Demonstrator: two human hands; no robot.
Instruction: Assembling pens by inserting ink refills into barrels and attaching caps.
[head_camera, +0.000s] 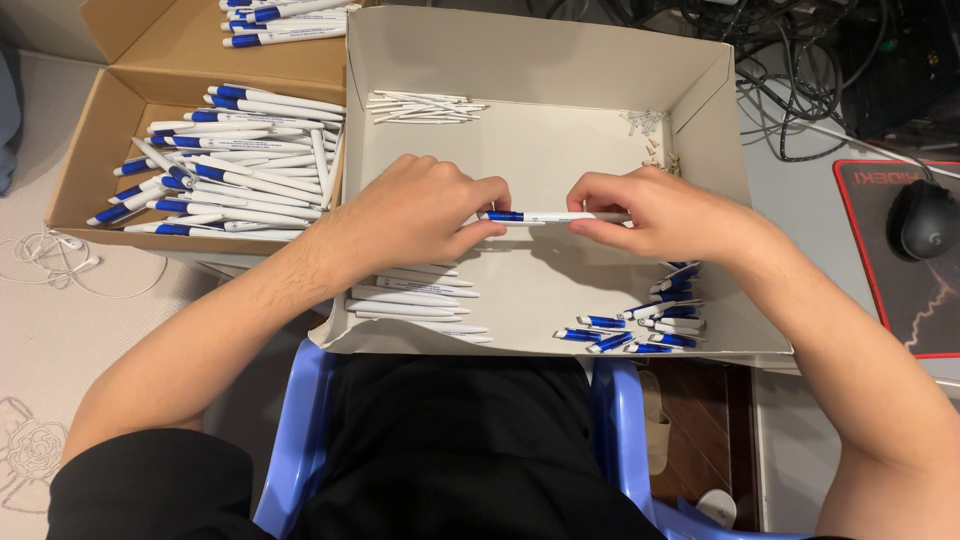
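My left hand (420, 215) and right hand (655, 215) pinch opposite ends of one white pen w/ blue clip (550, 216), held level at frame centre over the shallow white card tray (545, 150); fingers hide both pen tips. Brown cardboard box (85, 150) upper left holds finished pens, top flap cut off. Tiny parts (650, 130) in tray's upper right corner are too small to make out.

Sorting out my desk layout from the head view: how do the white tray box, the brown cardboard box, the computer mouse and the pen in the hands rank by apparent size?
1. White tray box, largest.
2. Brown cardboard box, partly cut off at the frame's top, so its full size is unsure.
3. Pen and computer mouse: pen longer but thin, mouse bulkier; not ranked.
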